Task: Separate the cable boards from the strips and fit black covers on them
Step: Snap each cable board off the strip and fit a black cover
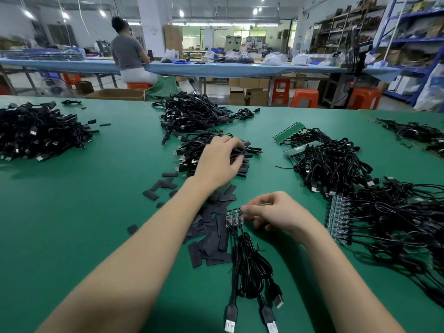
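Observation:
My right hand (276,212) pinches the right edge of a short strip of three cable boards (234,218), whose black USB cables (249,272) trail toward me on the green table (96,200). My left hand (219,162) reaches forward, its fingers curled onto a heap of covered cables (209,152) with a black piece between the fingertips. Loose flat black covers (211,236) lie scattered under my left forearm. Longer board strips with cables (338,217) are stacked at the right.
Big heaps of black cables sit at the far left (40,133), far centre (192,111) and right (331,157). Green bare strips (288,132) lie beside the right heap. A person (129,54) sits at a far bench, with orange stools (305,97) beyond the table edge.

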